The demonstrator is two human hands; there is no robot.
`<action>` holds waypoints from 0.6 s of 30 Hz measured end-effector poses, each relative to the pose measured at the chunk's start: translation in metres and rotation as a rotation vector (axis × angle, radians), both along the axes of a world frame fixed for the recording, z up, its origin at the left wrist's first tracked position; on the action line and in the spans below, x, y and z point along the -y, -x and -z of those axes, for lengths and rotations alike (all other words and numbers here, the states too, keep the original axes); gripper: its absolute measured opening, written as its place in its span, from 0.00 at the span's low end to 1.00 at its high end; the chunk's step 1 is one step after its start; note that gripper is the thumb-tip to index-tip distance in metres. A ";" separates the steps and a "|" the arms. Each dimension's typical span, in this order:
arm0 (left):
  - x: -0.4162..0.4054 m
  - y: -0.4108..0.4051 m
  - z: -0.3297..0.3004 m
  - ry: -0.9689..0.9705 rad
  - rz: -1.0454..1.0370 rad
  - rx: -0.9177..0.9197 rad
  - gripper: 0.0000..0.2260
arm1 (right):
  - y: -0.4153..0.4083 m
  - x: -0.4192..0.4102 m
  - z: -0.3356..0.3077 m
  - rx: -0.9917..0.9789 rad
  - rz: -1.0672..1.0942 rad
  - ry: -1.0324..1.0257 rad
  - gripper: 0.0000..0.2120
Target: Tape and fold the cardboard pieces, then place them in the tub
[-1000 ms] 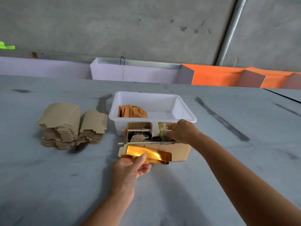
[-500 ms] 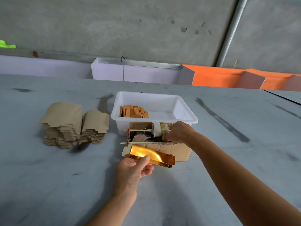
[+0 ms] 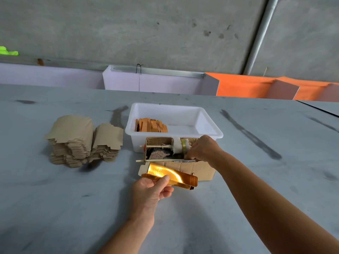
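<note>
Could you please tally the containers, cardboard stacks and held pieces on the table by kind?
White plastic tub: 1
Open cardboard box holding the tape roll: 1
Stacks of flat brown cardboard blanks: 2
Row of folded pieces in the tub: 1
Gold-lined cardboard piece pinched by the left hand: 1
Total: 6

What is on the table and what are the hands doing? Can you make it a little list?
left hand: pinches the shiny gold card by its near edge
right hand: reaches into the cardboard box, fingers curled at the tape roll; its grip is hidden
tub: white, behind the box, a row of folded pieces standing at its left side
flat card stack: two piles, left of the tub
table: grey, with dark smudges
</note>
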State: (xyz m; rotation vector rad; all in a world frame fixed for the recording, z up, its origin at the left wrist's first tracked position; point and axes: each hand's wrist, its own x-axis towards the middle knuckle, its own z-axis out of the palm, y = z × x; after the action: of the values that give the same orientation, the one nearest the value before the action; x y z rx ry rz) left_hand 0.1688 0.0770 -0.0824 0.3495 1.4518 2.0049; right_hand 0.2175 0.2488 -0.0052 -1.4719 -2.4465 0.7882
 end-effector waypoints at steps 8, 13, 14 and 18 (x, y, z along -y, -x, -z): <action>-0.001 0.000 0.001 0.012 -0.009 -0.011 0.04 | 0.001 0.006 -0.003 -0.027 0.012 0.053 0.17; -0.002 -0.001 0.000 -0.007 -0.019 -0.011 0.03 | 0.000 0.011 -0.013 -0.110 0.023 0.164 0.16; -0.003 -0.001 0.000 -0.011 -0.028 -0.010 0.03 | 0.000 0.012 -0.016 -0.120 0.020 0.181 0.15; -0.007 -0.002 0.000 -0.019 -0.062 -0.009 0.04 | 0.000 0.014 -0.020 -0.078 -0.009 0.156 0.14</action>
State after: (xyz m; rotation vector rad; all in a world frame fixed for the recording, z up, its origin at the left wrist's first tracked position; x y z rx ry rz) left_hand 0.1708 0.0839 -0.0821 0.3255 1.4665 2.0704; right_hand 0.2173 0.2346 0.0148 -1.4520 -2.3831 1.0392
